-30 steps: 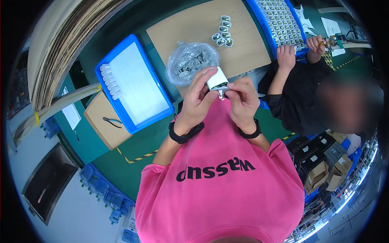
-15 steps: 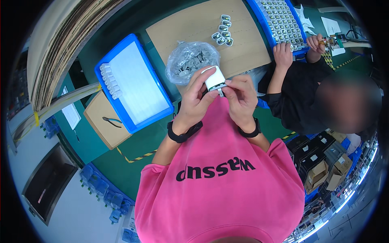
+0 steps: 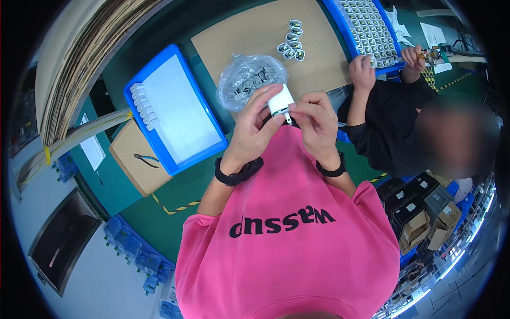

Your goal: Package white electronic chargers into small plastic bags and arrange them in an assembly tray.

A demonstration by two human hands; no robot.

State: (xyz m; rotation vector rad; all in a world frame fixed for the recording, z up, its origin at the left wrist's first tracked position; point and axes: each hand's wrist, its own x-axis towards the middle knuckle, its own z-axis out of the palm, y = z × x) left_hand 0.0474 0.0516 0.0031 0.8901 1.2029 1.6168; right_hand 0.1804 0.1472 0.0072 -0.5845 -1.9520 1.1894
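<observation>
White, rounded plastic charger housing (image 3: 281,98) has shifted slightly leftward and away from the wearer since the earlier frame. Head view: it is located between the two hands, grasped by the left hand (image 3: 254,123). The right hand (image 3: 317,123) pinches the metal-pronged plug end (image 3: 288,118) at the housing's near edge. Just ahead of the left hand: transparent plastic bag (image 3: 227,87) of small grey parts. Left of that hand: blue rectangular tray (image 3: 204,118) with white liner.
</observation>
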